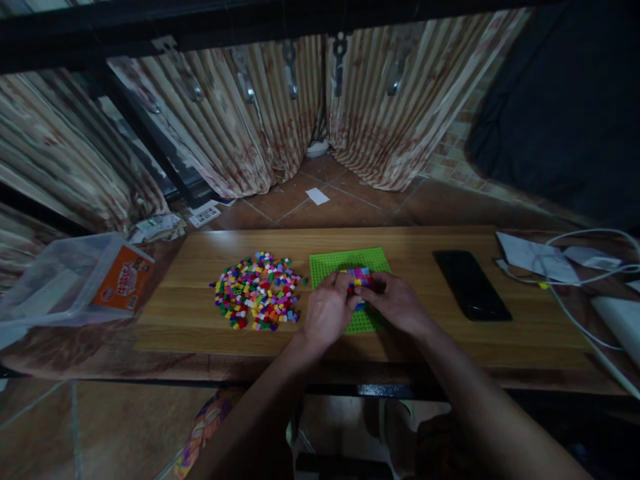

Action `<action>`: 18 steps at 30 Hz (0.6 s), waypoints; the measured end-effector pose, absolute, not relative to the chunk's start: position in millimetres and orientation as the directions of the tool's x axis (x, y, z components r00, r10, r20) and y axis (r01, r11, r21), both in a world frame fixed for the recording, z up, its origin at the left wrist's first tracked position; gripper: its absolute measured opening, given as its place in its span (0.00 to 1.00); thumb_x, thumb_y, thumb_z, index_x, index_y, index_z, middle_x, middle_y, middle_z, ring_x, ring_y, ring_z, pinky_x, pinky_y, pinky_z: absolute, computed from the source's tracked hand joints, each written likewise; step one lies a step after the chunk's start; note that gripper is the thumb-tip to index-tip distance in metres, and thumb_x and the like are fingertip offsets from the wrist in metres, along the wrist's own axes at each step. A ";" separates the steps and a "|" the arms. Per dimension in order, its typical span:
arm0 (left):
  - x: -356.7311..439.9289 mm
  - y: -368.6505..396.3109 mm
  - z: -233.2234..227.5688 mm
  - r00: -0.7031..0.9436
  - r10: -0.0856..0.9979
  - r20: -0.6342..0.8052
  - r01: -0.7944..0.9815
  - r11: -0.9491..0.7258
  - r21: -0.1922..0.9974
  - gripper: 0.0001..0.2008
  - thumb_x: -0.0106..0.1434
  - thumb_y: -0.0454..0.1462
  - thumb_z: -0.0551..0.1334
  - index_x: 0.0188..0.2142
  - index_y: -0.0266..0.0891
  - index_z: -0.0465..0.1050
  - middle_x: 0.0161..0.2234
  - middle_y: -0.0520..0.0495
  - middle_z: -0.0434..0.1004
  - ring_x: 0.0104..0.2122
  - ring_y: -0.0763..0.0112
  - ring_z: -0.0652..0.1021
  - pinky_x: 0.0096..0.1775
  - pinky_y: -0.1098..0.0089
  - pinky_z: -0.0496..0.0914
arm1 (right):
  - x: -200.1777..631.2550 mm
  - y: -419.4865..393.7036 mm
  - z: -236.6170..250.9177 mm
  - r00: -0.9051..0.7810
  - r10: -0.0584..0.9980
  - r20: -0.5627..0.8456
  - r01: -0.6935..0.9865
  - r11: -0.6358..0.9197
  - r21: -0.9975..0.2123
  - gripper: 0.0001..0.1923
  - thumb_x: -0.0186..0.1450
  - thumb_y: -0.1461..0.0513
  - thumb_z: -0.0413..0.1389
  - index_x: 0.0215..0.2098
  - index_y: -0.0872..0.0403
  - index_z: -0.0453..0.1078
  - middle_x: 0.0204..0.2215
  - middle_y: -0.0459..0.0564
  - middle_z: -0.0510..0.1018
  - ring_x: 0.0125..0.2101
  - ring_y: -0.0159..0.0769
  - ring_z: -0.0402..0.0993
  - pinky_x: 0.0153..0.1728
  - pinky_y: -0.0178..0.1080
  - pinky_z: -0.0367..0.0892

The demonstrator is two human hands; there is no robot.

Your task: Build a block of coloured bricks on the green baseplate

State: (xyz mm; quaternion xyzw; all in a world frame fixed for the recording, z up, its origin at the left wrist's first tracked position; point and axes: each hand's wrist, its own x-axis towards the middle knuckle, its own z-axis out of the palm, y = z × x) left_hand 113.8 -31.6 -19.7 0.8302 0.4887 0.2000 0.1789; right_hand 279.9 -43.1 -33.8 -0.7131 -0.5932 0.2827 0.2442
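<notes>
- While the block [360, 275] sits over the green plate [323, 263], the left hand [325, 310] and right hand [400, 303] meet at it from either side.
- To work it well, I judge, one hand should brace the block low while the other presses straight down, studs lined up; a sideways push might pry parts loose or slide the plate.
- Left fingers bend in along the block's left side; right fingers reach its right side, the thumb across its near face.
- Its coloured top shows between the fingertips, the rest partly covered.
- Whether either hand grips firmly or pinches a single brick, I cannot tell.
- Loose bricks [257, 293] lie heaped left of the plate, apart from it.
- Right of the plate, a phone [473, 285] lies on the board [175, 293].
- Past the board's left end is a clear box [113, 287].
</notes>
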 end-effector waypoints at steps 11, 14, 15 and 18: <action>110.2 -31.4 -20.5 0.464 0.864 0.193 0.686 -0.489 0.539 0.11 0.63 0.39 0.61 0.44 0.39 0.68 0.43 0.45 0.75 0.41 0.65 0.77 0.43 0.67 0.72 | 281.0 -43.1 -35.0 0.110 0.987 -0.121 0.711 -0.163 -0.684 0.21 0.60 0.47 0.55 0.39 0.55 0.72 0.32 0.52 0.80 0.32 0.40 0.75 0.33 0.39 0.65; 100.8 -25.9 -16.8 0.439 0.881 0.175 0.709 -0.459 0.535 0.10 0.64 0.40 0.60 0.44 0.40 0.69 0.41 0.47 0.77 0.38 0.67 0.77 0.41 0.69 0.71 | 282.7 -45.6 -34.8 0.110 0.984 -0.140 0.699 -0.177 -0.693 0.24 0.60 0.45 0.55 0.41 0.55 0.73 0.34 0.52 0.80 0.33 0.41 0.76 0.33 0.39 0.65; 95.7 -22.6 -15.0 0.408 0.898 0.167 0.738 -0.432 0.519 0.09 0.64 0.40 0.59 0.43 0.41 0.70 0.40 0.48 0.77 0.37 0.68 0.77 0.41 0.70 0.71 | 282.8 -46.6 -34.6 0.115 0.982 -0.149 0.702 -0.187 -0.688 0.25 0.60 0.44 0.54 0.43 0.55 0.73 0.34 0.52 0.80 0.33 0.41 0.76 0.33 0.39 0.65; 76.4 -10.2 -10.1 0.286 0.950 0.125 0.858 -0.312 0.408 0.08 0.65 0.37 0.55 0.39 0.40 0.73 0.38 0.47 0.78 0.37 0.68 0.78 0.40 0.71 0.70 | 281.9 -49.3 -33.4 0.124 0.978 -0.167 0.726 -0.204 -0.657 0.27 0.61 0.42 0.52 0.44 0.55 0.73 0.34 0.53 0.80 0.32 0.42 0.75 0.33 0.40 0.65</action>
